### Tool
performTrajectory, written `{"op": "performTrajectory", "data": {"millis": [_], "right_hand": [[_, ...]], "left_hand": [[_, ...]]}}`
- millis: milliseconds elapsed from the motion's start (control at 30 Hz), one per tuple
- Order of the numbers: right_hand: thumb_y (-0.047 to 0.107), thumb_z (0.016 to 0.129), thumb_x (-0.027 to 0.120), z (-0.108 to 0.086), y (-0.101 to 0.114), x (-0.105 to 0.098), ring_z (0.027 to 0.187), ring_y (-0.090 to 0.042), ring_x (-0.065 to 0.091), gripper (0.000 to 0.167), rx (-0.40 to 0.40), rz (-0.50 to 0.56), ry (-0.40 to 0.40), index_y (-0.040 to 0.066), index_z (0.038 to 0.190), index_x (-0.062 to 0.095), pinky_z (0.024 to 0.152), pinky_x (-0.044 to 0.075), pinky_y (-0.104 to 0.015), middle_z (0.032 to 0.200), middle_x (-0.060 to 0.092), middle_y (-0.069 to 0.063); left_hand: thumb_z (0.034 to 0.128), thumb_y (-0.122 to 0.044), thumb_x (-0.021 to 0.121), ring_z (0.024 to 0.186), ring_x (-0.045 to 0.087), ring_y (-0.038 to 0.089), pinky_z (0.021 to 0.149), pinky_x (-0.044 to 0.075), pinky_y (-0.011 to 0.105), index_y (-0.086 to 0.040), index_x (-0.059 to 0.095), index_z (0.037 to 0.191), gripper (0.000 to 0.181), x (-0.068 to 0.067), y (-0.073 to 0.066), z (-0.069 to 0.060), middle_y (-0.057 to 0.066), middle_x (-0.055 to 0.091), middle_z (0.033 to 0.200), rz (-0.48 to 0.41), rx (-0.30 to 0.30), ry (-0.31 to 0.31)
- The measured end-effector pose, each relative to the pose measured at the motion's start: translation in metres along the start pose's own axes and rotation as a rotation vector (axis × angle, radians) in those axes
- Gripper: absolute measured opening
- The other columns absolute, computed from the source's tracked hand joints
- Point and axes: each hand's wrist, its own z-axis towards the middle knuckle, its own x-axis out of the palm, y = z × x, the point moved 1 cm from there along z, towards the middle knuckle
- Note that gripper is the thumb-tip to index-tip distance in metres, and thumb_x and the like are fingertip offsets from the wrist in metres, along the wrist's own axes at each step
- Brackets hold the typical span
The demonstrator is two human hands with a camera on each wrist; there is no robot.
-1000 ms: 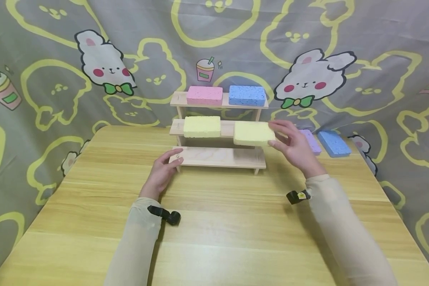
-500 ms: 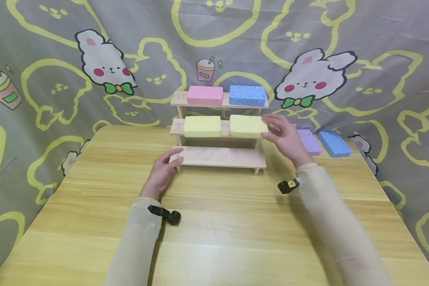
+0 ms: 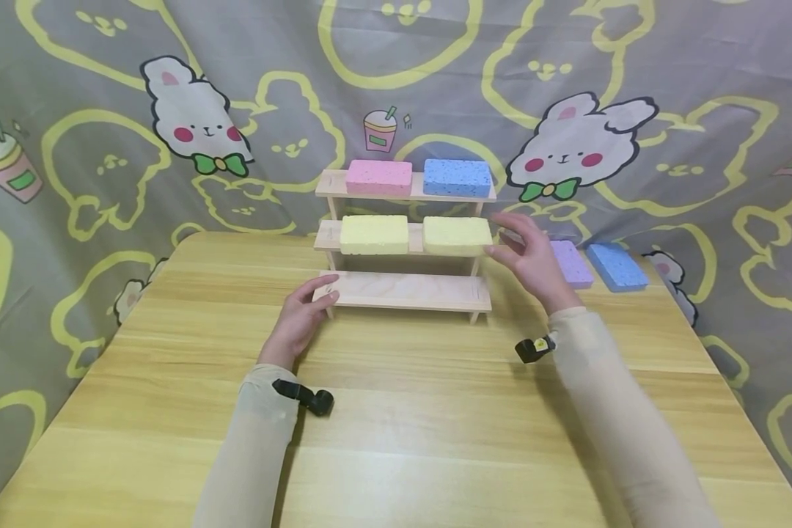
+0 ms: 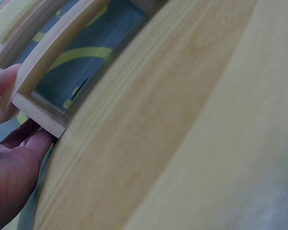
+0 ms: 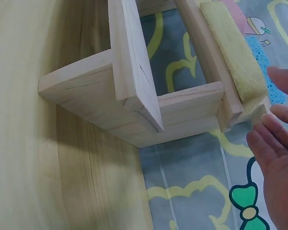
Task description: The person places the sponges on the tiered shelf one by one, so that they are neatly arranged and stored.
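A three-step wooden display rack (image 3: 402, 292) stands at the back of the table. My left hand (image 3: 298, 320) holds the left end of its lowest step; the left wrist view shows the thumb (image 4: 5, 82) on the board and fingers by the leg. Two yellow sponges lie side by side on the middle step, a left one (image 3: 374, 235) and a right one (image 3: 457, 236). Beside the right sponge's outer end is my right hand (image 3: 531, 260), fingers extended and nothing gripped. In the right wrist view a small gap shows between these fingers (image 5: 273, 134) and the yellow sponge (image 5: 235, 52).
On the top step sit a pink sponge (image 3: 379, 177) and a blue sponge (image 3: 457, 177). A purple sponge (image 3: 570, 264) and another blue sponge (image 3: 617, 266) lie on the table (image 3: 396, 440) right of the rack. A patterned curtain (image 3: 290, 44) hangs behind.
My right hand has moved left and set the right yellow sponge on the middle step, then let go of it. The left hand has stayed at the rack.
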Motion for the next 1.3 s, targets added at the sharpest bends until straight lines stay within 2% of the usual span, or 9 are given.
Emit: {"op": "performTrajectory", "data": {"millis": [67,300,433,600,833,967,1067,1300], "right_hand": [[0.003,0.09,0.069,-0.005,0.003,-0.002,0.131,-0.041,0.041,0.052,0.007,-0.017,-0.006,-0.007,0.137,0.049,0.11,0.035,-0.045,0.141,0.042,-0.02],[0.005,0.091,0.069,-0.011,-0.026,-0.017,0.127,-0.038,0.045,0.05,0.017,-0.068,-0.033,-0.001,0.137,0.052,0.109,0.036,-0.047,0.14,0.044,-0.013],[0.004,0.091,0.068,-0.02,-0.031,-0.023,0.128,-0.036,0.044,0.051,0.004,-0.137,-0.04,-0.003,0.138,0.05,0.108,0.038,-0.046,0.138,0.045,-0.015],[0.0,0.09,0.069,-0.031,-0.032,-0.028,0.127,-0.035,0.044,0.051,0.002,-0.167,-0.024,-0.006,0.137,0.049,0.107,0.039,-0.044,0.135,0.046,-0.019],[0.006,0.089,0.072,-0.045,-0.033,-0.037,0.127,-0.04,0.042,0.063,0.058,-0.234,0.061,-0.007,0.143,0.041,0.105,0.039,-0.052,0.14,0.042,-0.023],[0.01,0.091,0.07,-0.054,-0.037,-0.046,0.126,-0.043,0.043,0.063,0.093,-0.28,0.064,-0.008,0.143,0.039,0.104,0.038,-0.055,0.139,0.043,-0.027],[0.01,0.092,0.068,-0.059,-0.045,-0.054,0.124,-0.045,0.043,0.061,0.111,-0.29,0.057,-0.009,0.142,0.039,0.104,0.037,-0.057,0.137,0.042,-0.029],[0.012,0.094,0.066,-0.072,-0.066,-0.072,0.128,-0.049,0.036,0.066,0.193,-0.297,0.101,-0.013,0.145,0.032,0.103,0.036,-0.061,0.14,0.033,-0.033]], "left_hand": [[0.0921,0.0,0.066,0.136,0.035,0.023,0.102,0.043,0.031,0.006,0.052,0.135,0.046,0.0,0.0,0.0,0.005,0.021,0.16,0.002,-0.003,-0.002],[0.0919,0.0,0.067,0.139,0.03,0.022,0.104,0.041,0.032,0.005,0.052,0.135,0.046,-0.002,0.001,0.002,0.005,0.016,0.162,0.012,-0.013,-0.002],[0.092,0.0,0.066,0.14,0.028,0.022,0.105,0.041,0.033,0.006,0.051,0.136,0.046,-0.002,0.001,0.001,0.005,0.015,0.162,0.019,-0.006,0.002],[0.0923,0.0,0.066,0.139,0.028,0.022,0.105,0.041,0.033,0.006,0.051,0.136,0.046,-0.002,0.001,0.001,0.005,0.016,0.162,0.021,-0.005,0.002],[0.0922,0.0,0.066,0.138,0.031,0.023,0.103,0.043,0.032,0.007,0.051,0.136,0.046,-0.001,0.0,0.0,0.006,0.019,0.161,0.012,0.003,0.01],[0.0921,0.001,0.066,0.137,0.033,0.024,0.102,0.044,0.032,0.008,0.05,0.136,0.047,-0.001,0.0,0.0,0.006,0.023,0.16,0.01,0.008,0.015],[0.0923,0.002,0.065,0.137,0.032,0.023,0.102,0.044,0.032,0.007,0.049,0.137,0.048,-0.001,0.001,0.0,0.006,0.023,0.159,0.006,0.007,0.019],[0.092,0.004,0.064,0.137,0.031,0.023,0.103,0.043,0.032,0.005,0.049,0.137,0.048,-0.003,0.001,0.002,0.006,0.023,0.16,-0.004,0.004,0.021]]}}
